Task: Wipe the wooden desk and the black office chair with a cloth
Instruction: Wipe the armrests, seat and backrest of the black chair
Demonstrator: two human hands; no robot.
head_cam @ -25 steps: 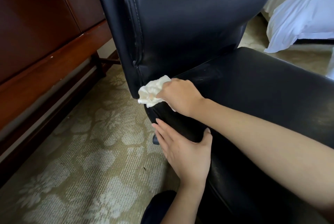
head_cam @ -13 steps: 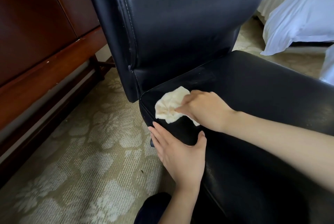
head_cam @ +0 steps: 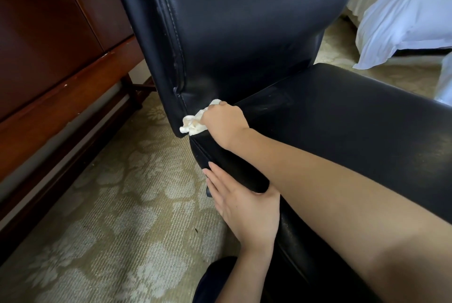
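Observation:
The black office chair (head_cam: 244, 21) fills the middle of the view, backrest upright and seat stretching to the right. My right hand (head_cam: 223, 124) grips a crumpled white cloth (head_cam: 193, 125) and presses it into the gap where the backrest's lower left corner meets the seat. My left hand (head_cam: 242, 207) lies with straight fingers against the seat's left side edge, thumb hooked over the top. The wooden desk (head_cam: 49, 58) stands at the left, dark red-brown.
Patterned beige carpet (head_cam: 110, 217) covers the floor between desk and chair. A bed with white linen and a pillow (head_cam: 406, 11) is at the top right. My dark-clothed knee (head_cam: 215, 278) shows at the bottom.
My right hand slid the cloth from the seat's front left corner back up to the joint under the backrest. The left hand stayed on the seat edge.

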